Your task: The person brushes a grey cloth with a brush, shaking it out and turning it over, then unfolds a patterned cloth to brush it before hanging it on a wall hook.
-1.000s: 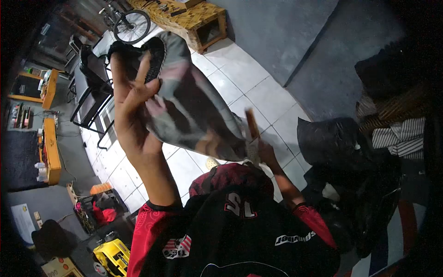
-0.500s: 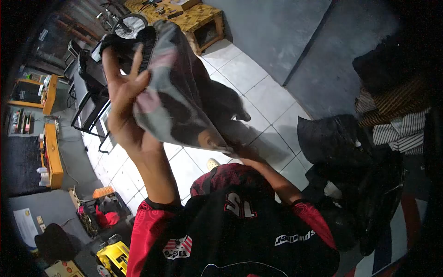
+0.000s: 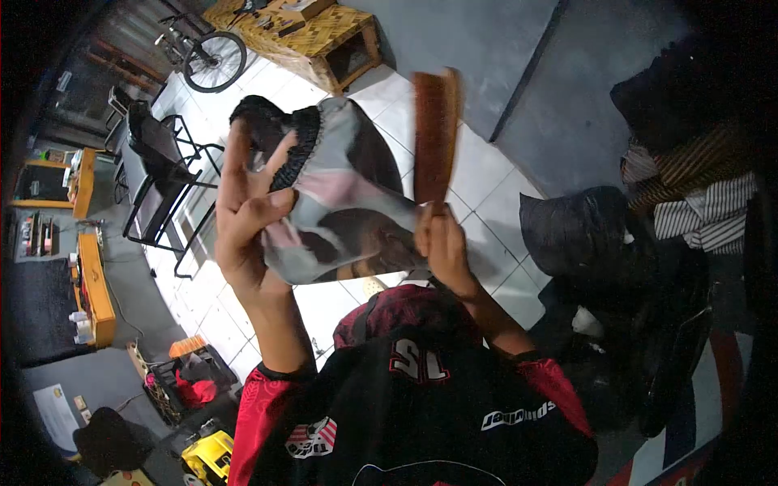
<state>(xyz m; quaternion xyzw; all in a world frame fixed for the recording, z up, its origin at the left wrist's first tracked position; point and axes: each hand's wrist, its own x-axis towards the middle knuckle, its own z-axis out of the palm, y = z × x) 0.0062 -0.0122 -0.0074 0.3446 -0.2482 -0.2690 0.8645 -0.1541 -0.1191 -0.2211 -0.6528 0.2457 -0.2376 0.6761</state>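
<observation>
My left hand (image 3: 253,219) holds up a camouflage-patterned cloth piece (image 3: 344,194) in grey, pink and black. Its gathered black elastic edge loops over the raised fingers, while the thumb presses on the outside. Closed around the lower end of a wooden brush (image 3: 433,138) with reddish-brown bristles, my right hand (image 3: 442,247) is at the right end of the cloth. The brush stands almost upright, slightly blurred, beside the fabric.
Dark clothing and striped fabric (image 3: 701,227) are piled at the right. Black chairs (image 3: 158,178) stand at the left on the white tiled floor (image 3: 478,174). Farther back are a bicycle (image 3: 215,61) and a woven-topped low table (image 3: 332,36). A yellow object (image 3: 209,455) sits at lower left.
The brush has come up into sight in my right hand, which rose from below the cloth. My left hand and the cloth have moved down and slightly right.
</observation>
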